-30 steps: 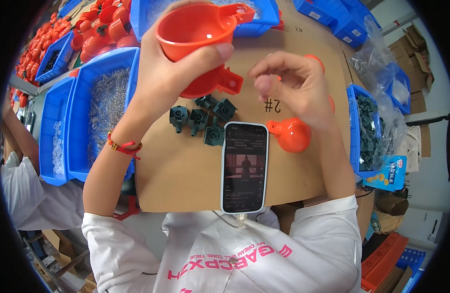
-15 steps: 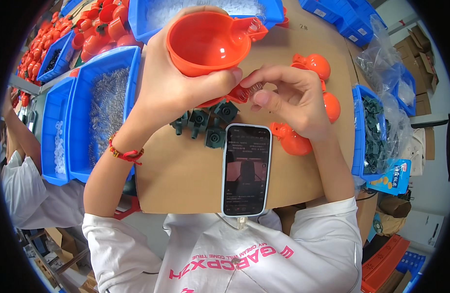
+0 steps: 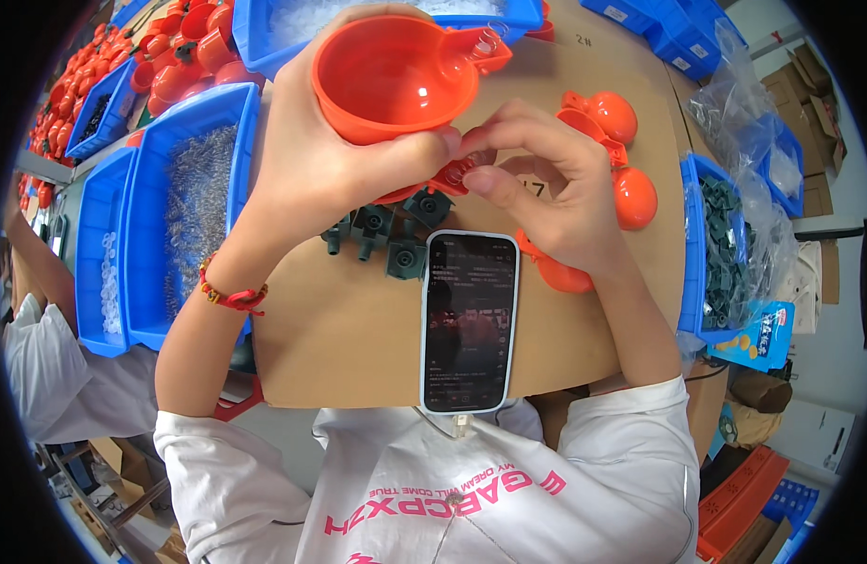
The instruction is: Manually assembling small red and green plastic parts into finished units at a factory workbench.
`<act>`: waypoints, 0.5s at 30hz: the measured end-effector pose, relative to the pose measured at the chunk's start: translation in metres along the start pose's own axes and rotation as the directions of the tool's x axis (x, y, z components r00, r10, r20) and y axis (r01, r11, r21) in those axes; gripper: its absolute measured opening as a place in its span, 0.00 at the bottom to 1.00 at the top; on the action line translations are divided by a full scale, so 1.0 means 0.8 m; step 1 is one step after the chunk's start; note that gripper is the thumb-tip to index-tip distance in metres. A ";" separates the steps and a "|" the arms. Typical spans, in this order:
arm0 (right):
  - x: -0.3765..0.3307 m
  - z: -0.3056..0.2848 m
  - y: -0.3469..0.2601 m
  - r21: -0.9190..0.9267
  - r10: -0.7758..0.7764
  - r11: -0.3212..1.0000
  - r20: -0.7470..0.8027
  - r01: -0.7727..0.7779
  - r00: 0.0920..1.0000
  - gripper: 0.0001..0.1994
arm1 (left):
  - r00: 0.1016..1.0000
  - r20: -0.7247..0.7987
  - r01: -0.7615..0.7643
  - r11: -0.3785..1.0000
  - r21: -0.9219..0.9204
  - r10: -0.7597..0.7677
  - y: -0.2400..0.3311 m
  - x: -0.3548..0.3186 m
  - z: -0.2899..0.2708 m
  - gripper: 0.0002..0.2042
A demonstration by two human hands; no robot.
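My left hand [image 3: 325,174] is wrapped round a red plastic cup [image 3: 382,80] with a side neck, its bowl facing up. A thin wire spring [image 3: 491,39] stands in that neck. Below it, the same hand's thumb is by a second red cup part [image 3: 450,180], mostly hidden by the hand. Thumb and index finger of my right hand [image 3: 560,193] pinch at the end of another small spring [image 3: 460,170], which lies in the lower part's neck. Several dark green square fittings [image 3: 372,224] lie on the cardboard beneath my left hand.
A phone [image 3: 469,324] lies at the front edge of the cardboard [image 3: 330,348]. Several red cups [image 3: 612,117] sit at right, beside a blue bin [image 3: 691,244] of green fittings. Blue bins of springs [image 3: 203,211] and clear pieces [image 3: 111,282] stand left. Another person's arm [image 3: 43,249] shows far left.
My right fingers have moved slightly left, bringing the spring from outside the lower red part into its neck. My left hand keeps its grip on the cups. The phone's picture has changed.
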State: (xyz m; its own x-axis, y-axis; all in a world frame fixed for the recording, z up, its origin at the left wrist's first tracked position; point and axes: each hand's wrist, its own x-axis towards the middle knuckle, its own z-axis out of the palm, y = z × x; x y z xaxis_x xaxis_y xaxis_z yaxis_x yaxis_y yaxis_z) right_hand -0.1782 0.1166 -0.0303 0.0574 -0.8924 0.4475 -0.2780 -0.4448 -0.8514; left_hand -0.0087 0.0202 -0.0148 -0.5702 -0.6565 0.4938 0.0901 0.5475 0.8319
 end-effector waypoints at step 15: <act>-0.002 0.003 0.001 -0.178 -0.143 0.974 -0.009 0.139 0.990 0.09 | 0.999 0.039 0.031 0.999 -0.021 -0.030 -0.005 -0.001 -0.005 0.29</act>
State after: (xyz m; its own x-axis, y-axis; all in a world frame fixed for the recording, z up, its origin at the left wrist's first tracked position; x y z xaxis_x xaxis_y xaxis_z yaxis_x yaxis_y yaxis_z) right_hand -0.1760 0.1172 -0.0323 0.0879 -0.8192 0.5667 -0.4332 -0.5438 -0.7188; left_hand -0.0055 0.0168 -0.0175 -0.6043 -0.6518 0.4583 0.0896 0.5159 0.8519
